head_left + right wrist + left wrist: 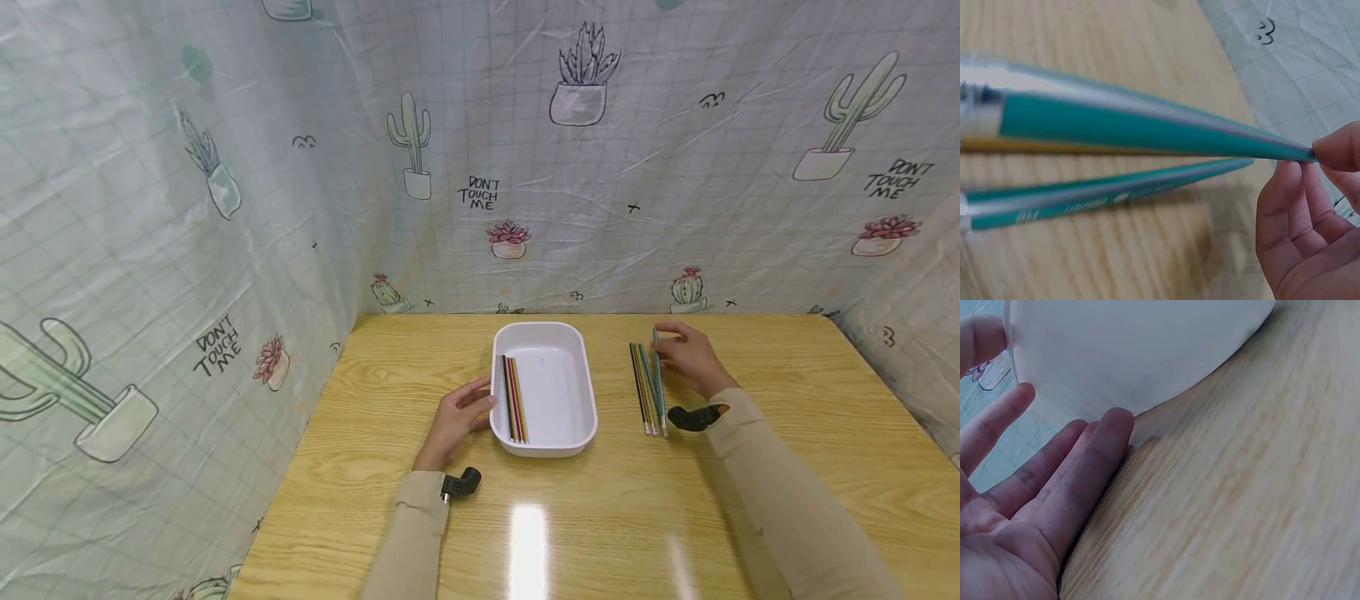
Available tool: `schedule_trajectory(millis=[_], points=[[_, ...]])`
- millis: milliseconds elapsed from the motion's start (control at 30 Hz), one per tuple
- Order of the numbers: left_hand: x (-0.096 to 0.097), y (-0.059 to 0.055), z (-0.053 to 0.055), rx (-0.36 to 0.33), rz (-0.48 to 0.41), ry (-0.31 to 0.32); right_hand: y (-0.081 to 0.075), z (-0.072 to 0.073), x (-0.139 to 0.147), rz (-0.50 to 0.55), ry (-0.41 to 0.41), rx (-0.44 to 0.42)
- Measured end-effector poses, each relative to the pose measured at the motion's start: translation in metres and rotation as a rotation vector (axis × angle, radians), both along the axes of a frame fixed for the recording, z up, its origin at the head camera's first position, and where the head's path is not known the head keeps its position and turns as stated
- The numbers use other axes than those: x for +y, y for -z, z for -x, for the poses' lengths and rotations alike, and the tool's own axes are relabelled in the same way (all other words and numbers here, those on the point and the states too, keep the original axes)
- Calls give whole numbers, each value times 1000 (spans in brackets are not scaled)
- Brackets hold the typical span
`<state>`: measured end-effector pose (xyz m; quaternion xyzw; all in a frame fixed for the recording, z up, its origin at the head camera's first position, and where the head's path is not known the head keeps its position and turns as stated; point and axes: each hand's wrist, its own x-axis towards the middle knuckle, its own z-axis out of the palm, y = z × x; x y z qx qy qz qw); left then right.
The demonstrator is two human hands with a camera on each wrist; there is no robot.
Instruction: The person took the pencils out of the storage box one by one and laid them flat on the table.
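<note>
Right hand [692, 360], near the tabletop's [360, 375] far edge: thumb and finger pinch 1 teal pencil [1147, 128] at its tip. Such an end grip could let it swivel, nudging the loose pencils [642, 387]. Left hand [459, 414]: fingers spread, touching the white tray [558, 392]; pushing hard could slide it, rolling its pencils [514, 400].

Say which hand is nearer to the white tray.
Left. The left hand touches the white tray on its left side; the right hand, off to the tray's right, pinches a teal pencil.
</note>
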<state>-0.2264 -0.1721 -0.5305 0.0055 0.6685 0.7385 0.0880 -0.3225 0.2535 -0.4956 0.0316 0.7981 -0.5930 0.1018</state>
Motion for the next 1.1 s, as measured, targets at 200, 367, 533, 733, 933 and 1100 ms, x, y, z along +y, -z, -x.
schedule_trajectory(millis=[200, 367, 533, 733, 933, 1100], points=[[0, 0, 0, 8, 7, 4, 4, -1, 3, -48, -14, 3], [0, 0, 0, 7, 5, 3, 5, -3, 2, -78, -5, 15], [-1, 1, 1, 9, 4, 4, 9, -3, 0, -117, 16, 12], [-1, 1, -1, 5, 6, 0, 14, -1, -3, -124, 33, 23], [0, 2, -1, 8, 11, -9, 16, -1, -8, -137, 37, 39], [0, 1, 0, 3, 12, -15, 16, -2, -12, -140, 38, 42]])
